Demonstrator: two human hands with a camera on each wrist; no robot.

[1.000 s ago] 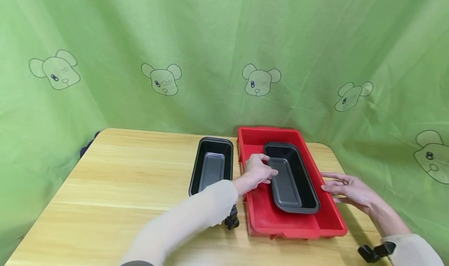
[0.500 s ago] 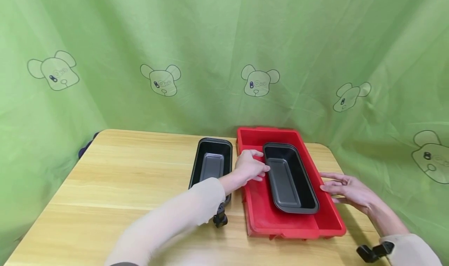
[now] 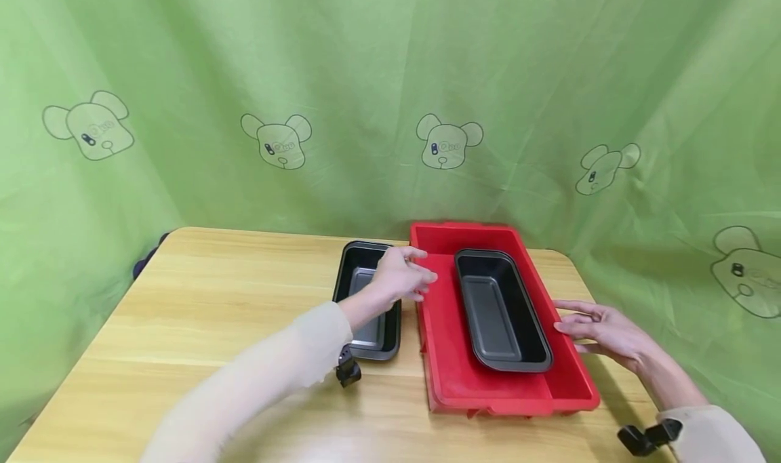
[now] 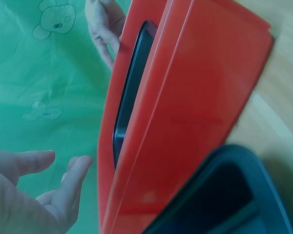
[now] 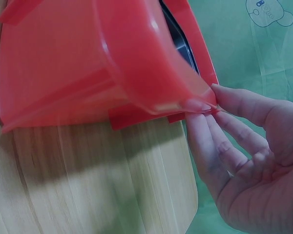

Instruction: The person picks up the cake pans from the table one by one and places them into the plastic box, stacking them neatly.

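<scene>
My left hand [image 3: 399, 274] hovers in the air above the left black loaf pan [image 3: 369, 334], holding nothing. In the left wrist view, that hand [image 4: 44, 190] has its thumb and fingers spread apart. A red plastic bin [image 3: 454, 381] sits to the right of this pan, with a second black loaf pan [image 3: 503, 314] lying inside it. At the bin's right side my right hand [image 3: 616, 334] pinches the rim; the right wrist view shows the thumb and fingertips of the right hand [image 5: 249, 146] on either side of the red edge.
Both pans and the bin rest on a wooden table [image 3: 232, 300]. A green curtain [image 3: 366, 76] with printed bear heads hangs behind and at the sides. Black camera mounts [image 3: 348, 367] are strapped to the wrists.
My left hand has drawn away leftward from the pan in the bin and is now over the other pan. The right hand has stayed on the bin's rim.
</scene>
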